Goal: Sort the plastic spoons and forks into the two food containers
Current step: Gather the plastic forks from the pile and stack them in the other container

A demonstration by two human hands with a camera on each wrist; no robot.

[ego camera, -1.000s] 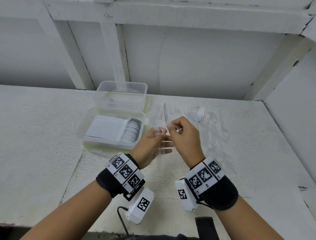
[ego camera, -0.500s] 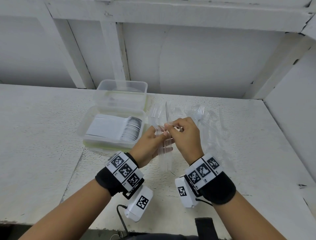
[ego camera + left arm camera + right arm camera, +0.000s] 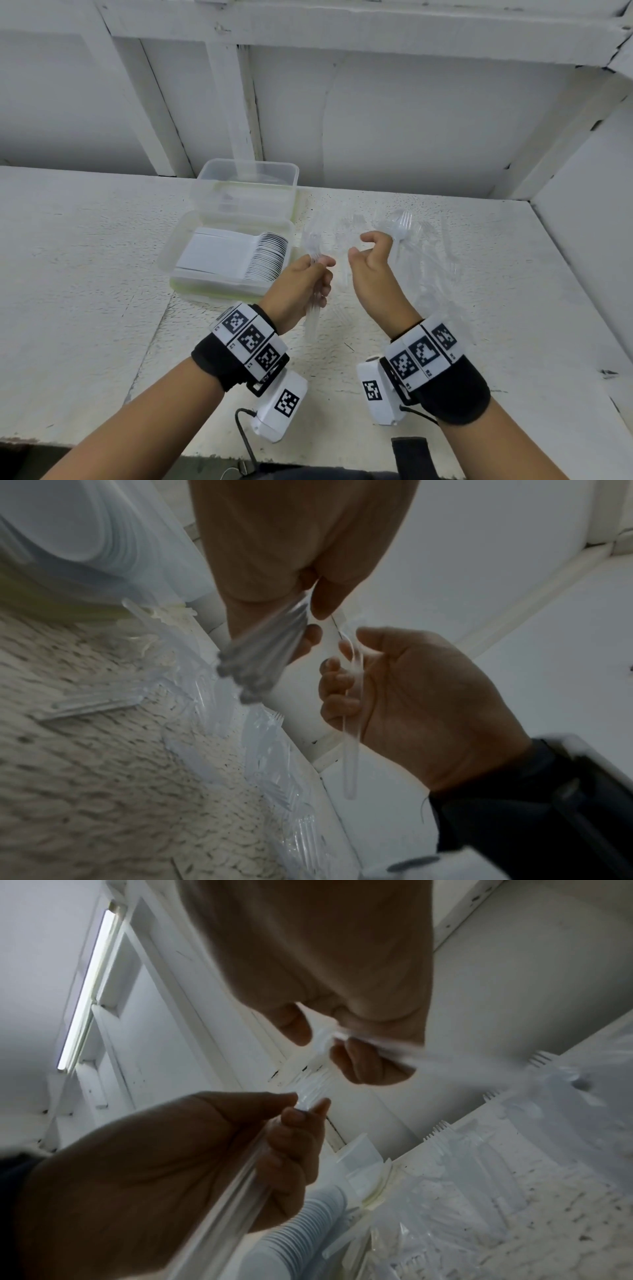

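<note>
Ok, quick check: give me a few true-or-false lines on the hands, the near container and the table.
1. The left hand grips a bundle of clear forks. True.
2. The near container is empty. False: it holds a row of white spoons.
3. The two hands touch. False: the right hand is apart from the left one.
4. Loose forks lie on the table right of the containers. True.
5. The right hand rests flat on the table. False: it is raised, its fingers curled round one clear utensil.
</note>
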